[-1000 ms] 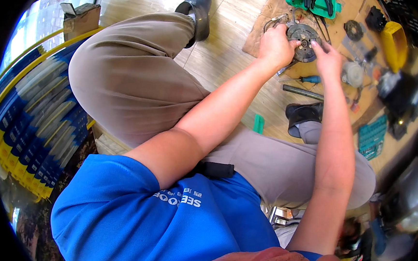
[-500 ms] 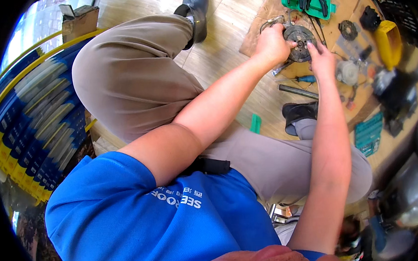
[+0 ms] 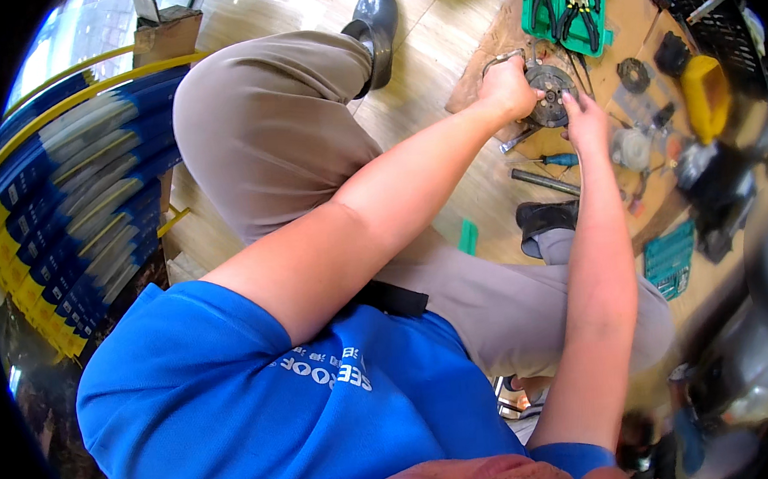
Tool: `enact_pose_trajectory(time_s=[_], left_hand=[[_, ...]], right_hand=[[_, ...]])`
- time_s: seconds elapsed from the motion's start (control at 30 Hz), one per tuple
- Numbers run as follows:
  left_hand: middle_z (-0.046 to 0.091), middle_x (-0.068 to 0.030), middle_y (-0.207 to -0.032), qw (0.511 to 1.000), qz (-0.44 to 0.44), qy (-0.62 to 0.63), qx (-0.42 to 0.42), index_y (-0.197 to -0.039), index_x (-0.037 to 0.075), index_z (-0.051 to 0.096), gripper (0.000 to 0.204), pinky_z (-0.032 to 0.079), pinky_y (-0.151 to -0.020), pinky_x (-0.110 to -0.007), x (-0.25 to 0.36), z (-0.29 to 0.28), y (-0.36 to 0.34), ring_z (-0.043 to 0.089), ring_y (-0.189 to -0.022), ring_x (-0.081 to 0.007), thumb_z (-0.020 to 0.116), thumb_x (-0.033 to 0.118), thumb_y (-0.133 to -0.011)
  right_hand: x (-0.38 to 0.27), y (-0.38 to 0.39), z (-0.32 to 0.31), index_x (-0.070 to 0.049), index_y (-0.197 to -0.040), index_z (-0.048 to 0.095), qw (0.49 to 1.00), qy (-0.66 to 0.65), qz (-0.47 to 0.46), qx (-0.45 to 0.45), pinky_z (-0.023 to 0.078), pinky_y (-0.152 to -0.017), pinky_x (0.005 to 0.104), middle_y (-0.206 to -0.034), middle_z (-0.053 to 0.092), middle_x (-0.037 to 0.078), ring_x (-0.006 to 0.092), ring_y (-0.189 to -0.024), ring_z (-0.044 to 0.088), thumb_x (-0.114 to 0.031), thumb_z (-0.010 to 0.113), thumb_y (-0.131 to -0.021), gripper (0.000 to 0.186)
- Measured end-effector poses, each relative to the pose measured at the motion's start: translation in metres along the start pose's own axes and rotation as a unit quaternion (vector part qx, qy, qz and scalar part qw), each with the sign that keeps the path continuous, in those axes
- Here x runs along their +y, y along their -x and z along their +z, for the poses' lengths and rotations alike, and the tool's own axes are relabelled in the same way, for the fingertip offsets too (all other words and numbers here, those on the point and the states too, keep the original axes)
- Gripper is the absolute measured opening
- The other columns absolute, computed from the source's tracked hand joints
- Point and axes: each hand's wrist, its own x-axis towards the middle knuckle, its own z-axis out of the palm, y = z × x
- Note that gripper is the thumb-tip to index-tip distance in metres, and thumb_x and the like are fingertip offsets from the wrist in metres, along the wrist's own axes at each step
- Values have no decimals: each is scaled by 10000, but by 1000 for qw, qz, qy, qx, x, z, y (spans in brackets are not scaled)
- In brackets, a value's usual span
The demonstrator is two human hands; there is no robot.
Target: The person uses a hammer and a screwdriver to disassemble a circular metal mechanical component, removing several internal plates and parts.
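Observation:
A dark round metal disc (image 3: 550, 83), greasy and with small holes around its hub, is between my hands at the upper right, above a brown cardboard sheet. My left hand (image 3: 511, 90) is closed around its left side, thumb pressed on the face near the hub. My right hand (image 3: 587, 124) pinches the lower right rim, thumb on the face; its other fingers are partly hidden. Just below lie a blue-handled screwdriver (image 3: 560, 160) and a metal tube (image 3: 545, 182).
A green tool case (image 3: 602, 39) with several black-handled pliers lies beyond the disc. To the right are a yellow container (image 3: 706, 97), a toothed disc (image 3: 633, 75), a teal socket case (image 3: 670, 260) and loose parts. A rack of blue and yellow packages (image 3: 70, 208) stands left.
The whole view has shifted slightly. Both hands keep hold of the disc in nearly the same place, with only small changes in finger position.

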Motion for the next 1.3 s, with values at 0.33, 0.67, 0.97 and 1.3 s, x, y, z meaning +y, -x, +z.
enact_pose_trajectory(time_s=[0.33,0.67,0.97,1.3], left_hand=[[663,-215,-1007,991,31,31,125,-1049,-7,614,534,505,-837,-412,-10,20,18,638,-975,-349,822,331,-691],[656,-228,-975,992,23,44,120,-982,-20,585,486,497,-826,-422,-12,24,14,633,-953,-365,826,291,-696],[631,-253,-1051,994,27,68,85,-1012,-34,556,483,491,-865,-434,-10,22,13,604,-1033,-382,818,241,-714],[656,-229,-1018,996,0,10,87,-1067,-12,613,544,501,-834,-419,-2,9,12,631,-994,-352,822,318,-688]], right_hand=[[21,-17,3,-29,-1221,614,992,29,-101,67,520,-678,337,-940,695,155,215,-758,660,-349,733,-811,534],[30,-12,7,-26,-1205,627,992,-60,-91,69,489,-800,298,-966,708,147,160,-843,648,-258,722,-829,452],[35,-10,8,-38,-1215,621,983,-27,-149,108,490,-801,306,-994,706,156,185,-855,661,-245,715,-829,448],[23,-18,8,-43,-1319,521,975,82,-201,52,456,-925,388,-1168,619,240,349,-1091,600,-314,615,-892,514]])
